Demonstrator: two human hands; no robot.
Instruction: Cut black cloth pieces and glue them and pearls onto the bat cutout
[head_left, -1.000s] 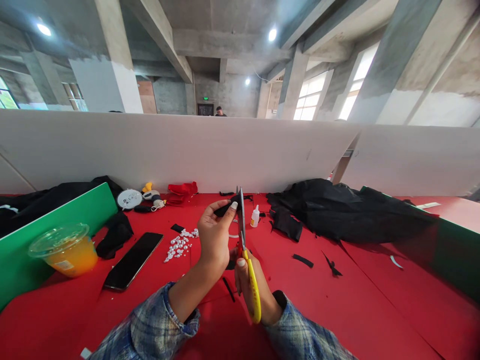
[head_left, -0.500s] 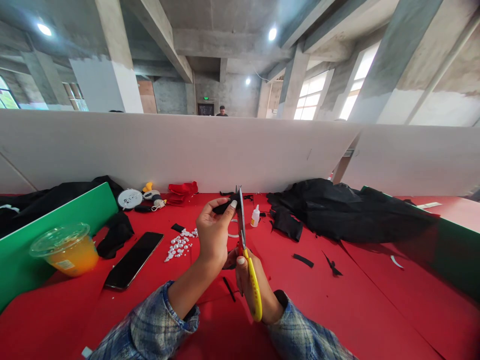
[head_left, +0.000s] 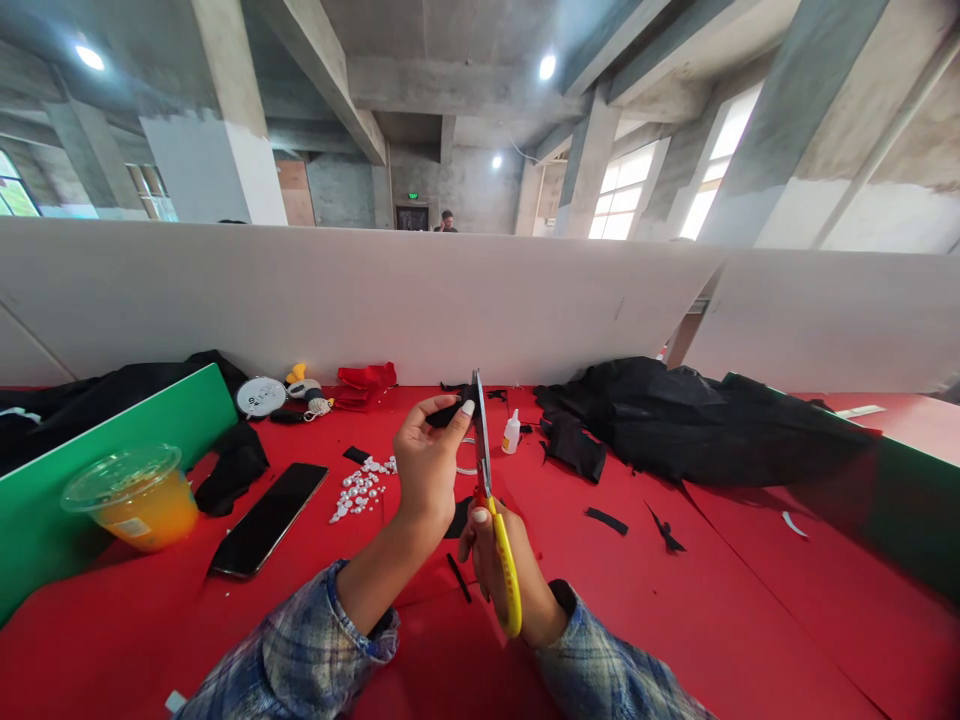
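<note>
Yellow-handled scissors (head_left: 493,505); black cloth (head_left: 444,413); blue plaid sleeves (head_left: 319,640).

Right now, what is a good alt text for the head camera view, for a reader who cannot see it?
A person's right hand holds yellow-handled scissors beside a small black piece in the left hand, above a red tabletop. White beads, a phone and a cup are to the left; a white bottle and black fabric are to the right.
</note>
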